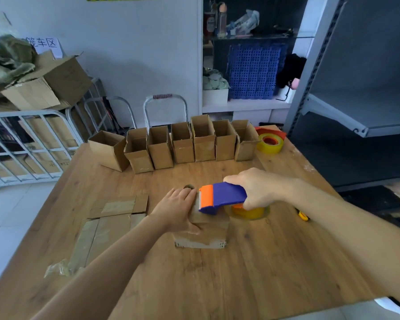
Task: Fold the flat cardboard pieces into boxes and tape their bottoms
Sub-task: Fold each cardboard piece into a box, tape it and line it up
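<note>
One box in work: the small cardboard box (203,236) sits mid-table (263,262), seemingly bottom up, directly under both hands.
Left hand: the left hand (176,211) lies flat on the box top, fingers straight, pressing the flaps down.
Right hand: the right hand (256,188) is wrapped round the tape dispenser (226,195) handle; its orange mouth meets the box's far top edge, beside the left fingertips.
Handling: probably light, stiff but crushable; best steadied on the flaps or walls.
Flat cardboard pieces: the flat cardboard pieces (111,218) lie just left of the box.

— Where is the box (201,236) being kept?
— At the middle of the surface (263,273); flat cardboard pieces (116,220) are being kept left of it.
— And on top?
— A tape dispenser (226,195) is being held there.
— Behind?
— A row of boxes (183,146) is being lined along the far edge, a tape roll (270,143) at its right end.
</note>
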`<action>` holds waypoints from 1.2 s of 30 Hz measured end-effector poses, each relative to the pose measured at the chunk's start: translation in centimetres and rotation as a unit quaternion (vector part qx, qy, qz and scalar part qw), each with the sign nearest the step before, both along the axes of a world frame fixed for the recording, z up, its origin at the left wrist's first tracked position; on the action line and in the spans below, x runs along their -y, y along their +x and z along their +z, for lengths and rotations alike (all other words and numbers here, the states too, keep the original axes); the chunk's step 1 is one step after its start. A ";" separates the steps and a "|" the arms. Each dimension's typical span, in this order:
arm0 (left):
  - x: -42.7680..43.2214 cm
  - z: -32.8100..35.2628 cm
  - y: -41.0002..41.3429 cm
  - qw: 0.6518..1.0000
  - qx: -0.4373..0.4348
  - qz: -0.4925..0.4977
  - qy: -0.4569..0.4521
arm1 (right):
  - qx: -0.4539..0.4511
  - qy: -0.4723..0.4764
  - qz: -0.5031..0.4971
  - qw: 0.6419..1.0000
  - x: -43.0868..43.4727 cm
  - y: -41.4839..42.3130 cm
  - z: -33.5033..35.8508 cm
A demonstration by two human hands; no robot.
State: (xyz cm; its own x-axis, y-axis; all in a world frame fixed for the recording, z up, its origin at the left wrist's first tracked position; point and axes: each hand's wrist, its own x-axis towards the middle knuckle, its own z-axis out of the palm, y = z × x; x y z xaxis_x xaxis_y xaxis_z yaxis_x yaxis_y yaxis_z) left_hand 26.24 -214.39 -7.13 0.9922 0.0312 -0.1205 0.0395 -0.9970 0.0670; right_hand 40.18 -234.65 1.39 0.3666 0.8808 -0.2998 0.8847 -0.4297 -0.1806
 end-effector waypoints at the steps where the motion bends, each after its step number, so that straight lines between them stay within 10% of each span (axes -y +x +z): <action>1: 0.1 0.1 0.1 1.000 0.005 -0.001 -0.003 | -0.008 0.006 0.004 1.000 0.1 -0.1 0.2; 36: 2.4 1.4 0.6 0.994 -0.074 -0.022 0.081 | -0.071 0.077 -0.083 0.991 7.7 1.3 -8.2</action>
State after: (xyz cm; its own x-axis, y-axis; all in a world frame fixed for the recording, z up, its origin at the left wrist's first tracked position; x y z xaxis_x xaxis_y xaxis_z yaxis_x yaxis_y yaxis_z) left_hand 26.85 -216.75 -5.68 0.9647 0.0194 -0.2627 -0.0069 -0.9951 -0.0988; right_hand 41.48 -242.30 -6.76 0.4737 0.8512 -0.2259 0.7649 -0.5248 -0.3735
